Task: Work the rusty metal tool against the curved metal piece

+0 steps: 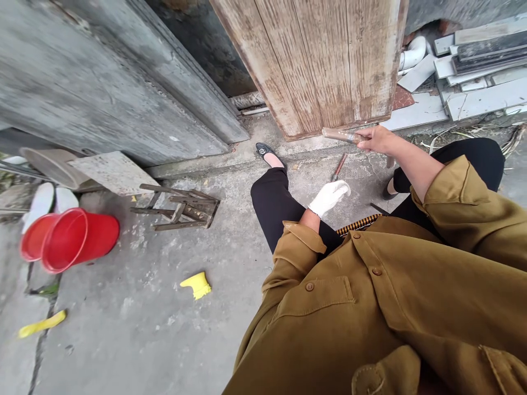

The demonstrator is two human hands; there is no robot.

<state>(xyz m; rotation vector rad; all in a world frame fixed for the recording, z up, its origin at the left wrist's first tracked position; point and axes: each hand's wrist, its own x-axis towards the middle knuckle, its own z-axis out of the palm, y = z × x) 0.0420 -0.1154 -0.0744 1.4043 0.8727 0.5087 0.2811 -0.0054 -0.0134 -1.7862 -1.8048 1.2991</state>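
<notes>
My right hand (375,139), bare, closes around a thick, pale brown rod (338,135) with a band of wire-like wrapping near its middle. The rod points left, just in front of the lower edge of a worn wooden panel (313,66). My left hand (329,198) wears a white glove and hovers above the concrete by my knee. Its fingers reach to the right, slightly bent, with nothing visible in them. Just beyond the glove is a thin reddish-brown stick-like tool (340,165) with a darker band; its lower end meets the glove's outline.
A low wooden stool (185,207) lies to the left, near red buckets (99,233). A yellow piece (196,285) and a yellow strip (43,323) are on the concrete. White tiles (486,101) are stacked at the upper right. A grey wooden door (123,99) stands upper left.
</notes>
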